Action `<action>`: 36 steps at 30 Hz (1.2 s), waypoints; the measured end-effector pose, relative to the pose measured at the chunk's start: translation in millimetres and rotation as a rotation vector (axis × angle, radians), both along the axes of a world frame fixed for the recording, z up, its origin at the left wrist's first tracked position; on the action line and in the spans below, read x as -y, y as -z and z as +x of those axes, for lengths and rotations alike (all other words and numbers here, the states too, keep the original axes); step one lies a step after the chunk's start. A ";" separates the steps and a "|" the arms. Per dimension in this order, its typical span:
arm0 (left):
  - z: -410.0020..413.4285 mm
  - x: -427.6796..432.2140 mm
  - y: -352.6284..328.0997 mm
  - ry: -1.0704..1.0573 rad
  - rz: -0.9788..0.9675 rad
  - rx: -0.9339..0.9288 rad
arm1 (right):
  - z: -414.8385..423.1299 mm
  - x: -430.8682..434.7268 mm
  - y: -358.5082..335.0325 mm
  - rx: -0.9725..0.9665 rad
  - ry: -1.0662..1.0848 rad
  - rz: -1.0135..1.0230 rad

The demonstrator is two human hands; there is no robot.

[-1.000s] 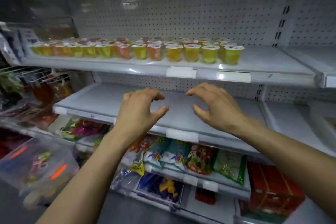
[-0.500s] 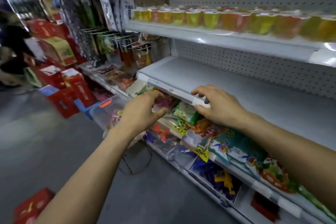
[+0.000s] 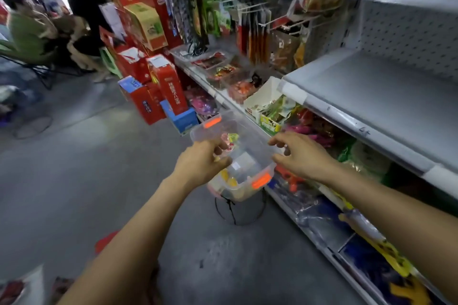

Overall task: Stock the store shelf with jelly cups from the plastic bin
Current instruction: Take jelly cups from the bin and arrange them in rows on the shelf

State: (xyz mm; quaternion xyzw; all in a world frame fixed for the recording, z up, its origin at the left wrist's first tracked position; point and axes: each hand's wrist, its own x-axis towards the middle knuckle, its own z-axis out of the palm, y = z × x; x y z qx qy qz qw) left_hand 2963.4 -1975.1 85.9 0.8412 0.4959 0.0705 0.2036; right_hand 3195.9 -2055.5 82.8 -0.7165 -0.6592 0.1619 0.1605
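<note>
Grey floor [image 3: 99, 156]: clear plastic bin [image 3: 250, 146] (orange latches); left hand [image 3: 200, 164] curled at its rim, grasp unclear; right hand [image 3: 298, 156] spread, empty.

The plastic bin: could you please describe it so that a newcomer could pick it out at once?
Follow the grey store shelf down to the aisle floor in front of it. There, on a black wire stand, sits the plastic bin, between the left hand and the right hand. What sets it apart: see-through walls and orange latches at both ends.
</note>
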 end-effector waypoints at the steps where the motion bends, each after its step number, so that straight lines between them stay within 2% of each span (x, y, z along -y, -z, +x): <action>1: -3.5 -13.3 10.2 -0.019 -0.032 0.007 | -2.2 -16.1 8.8 -0.021 -0.005 -0.022; 11: 8.4 -150.7 119.6 -0.161 -0.334 0.117 | -0.5 -187.2 106.2 -0.072 -0.081 -0.278; 16: 44.8 -244.8 181.5 -0.370 -0.546 0.344 | 13.1 -298.5 170.8 -0.170 -0.027 -0.422; 19: 65.8 -291.8 234.4 -0.570 -0.682 0.471 | 17.6 -355.6 226.2 -0.326 0.136 -0.543; 24: 96.4 -348.5 309.6 -0.749 -0.843 0.570 | 7.1 -413.2 318.2 -0.884 0.666 -0.752; 29: 119.0 -389.4 365.9 -0.810 -0.873 0.518 | -10.0 -451.8 381.6 -1.237 1.036 -0.697; 31: 124.7 -398.5 381.6 -0.842 -0.894 0.518 | -12.7 -461.7 418.1 -1.285 1.068 -0.664; 34: 128.1 -403.1 402.8 -0.869 -0.851 0.516 | -9.0 -467.2 487.8 -1.248 1.109 -0.623; 36: 128.1 -400.3 410.1 -0.856 -0.789 0.502 | -10.4 -464.7 485.7 -1.241 1.126 -0.596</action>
